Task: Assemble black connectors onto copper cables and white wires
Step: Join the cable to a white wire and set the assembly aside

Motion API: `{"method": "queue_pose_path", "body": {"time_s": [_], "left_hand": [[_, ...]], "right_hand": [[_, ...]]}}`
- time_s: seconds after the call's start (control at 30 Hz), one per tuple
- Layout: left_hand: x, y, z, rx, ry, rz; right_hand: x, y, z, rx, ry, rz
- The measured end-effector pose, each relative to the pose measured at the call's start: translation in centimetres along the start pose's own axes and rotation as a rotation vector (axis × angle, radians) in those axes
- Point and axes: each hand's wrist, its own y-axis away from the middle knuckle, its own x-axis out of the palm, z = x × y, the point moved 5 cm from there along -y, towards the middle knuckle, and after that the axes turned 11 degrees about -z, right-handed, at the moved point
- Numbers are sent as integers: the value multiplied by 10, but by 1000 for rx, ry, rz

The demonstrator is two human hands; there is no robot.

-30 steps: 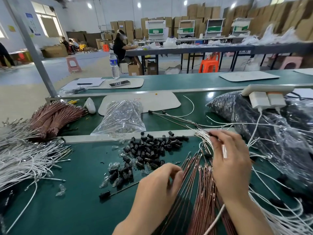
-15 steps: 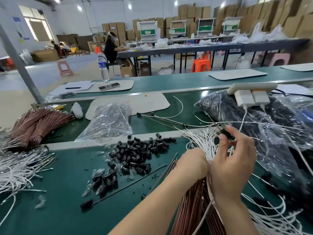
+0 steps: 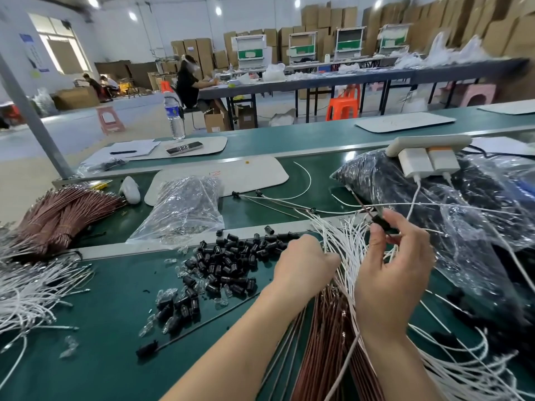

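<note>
Head cam: right hand (image 3: 390,273) pinching a black connector (image 3: 379,222), left hand (image 3: 304,264) down in the white wires (image 3: 341,241), can't tell its grip.

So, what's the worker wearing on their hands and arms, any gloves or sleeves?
The left hand and right hand are bare, with no gloves, rings or watch, and left forearm and right forearm are uncovered to the frame edge; no sleeve shows.

White walls (image 3: 139,33), round ceiling lights (image 3: 132,15) and a tall bright window (image 3: 62,50) — stacked brown cardboard boxes (image 3: 318,21) line the back. A long dark worktable (image 3: 362,78), an orange plastic stool (image 3: 343,107) and a pink plastic stool (image 3: 110,120) stand on pale grey floor (image 3: 72,137).
</note>
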Motion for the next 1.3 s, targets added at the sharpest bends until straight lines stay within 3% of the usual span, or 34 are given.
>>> {"method": "queue_pose_path", "body": {"time_s": [0.23, 0.37, 0.53, 0.63, 0.7, 0.8, 0.87, 0.97, 1.03, 1.1, 1.2, 1.3], "left_hand": [[-10, 1, 18, -80, 130, 58], [-40, 3, 20, -20, 242, -65], [-109, 16, 25, -9, 760, -216], [-149, 32, 55, -100, 1088, -363], [-159, 41, 84, -180, 1167, -420], [-160, 51, 133, -295, 1065, -473], [-160, 60, 166, -344, 874, -522], [-168, 75, 207, -336, 102, -610], [-172, 86, 210, -316, -212, -683], [-160, 91, 198, -181, -246, -692], [-123, 93, 164, 266, -253, -571], [-86, 88, 150, 446, -301, -387]], "right_hand": [[2, 2, 1, -6, -3, 20], [3, 2, 2, 9, -4, 36], [6, 3, -1, 29, -12, 55], [9, 4, 0, 33, -30, 92], [11, 5, 2, 28, -45, 127], [16, 12, 10, -16, -54, 236], [22, 19, 14, -27, -37, 355], [31, 33, 21, -37, -62, 557], [35, 43, 24, -56, -77, 658], [37, 50, 25, -62, -80, 724], [39, 55, 22, -49, -55, 803], [40, 57, 18, -28, -42, 830]]}}
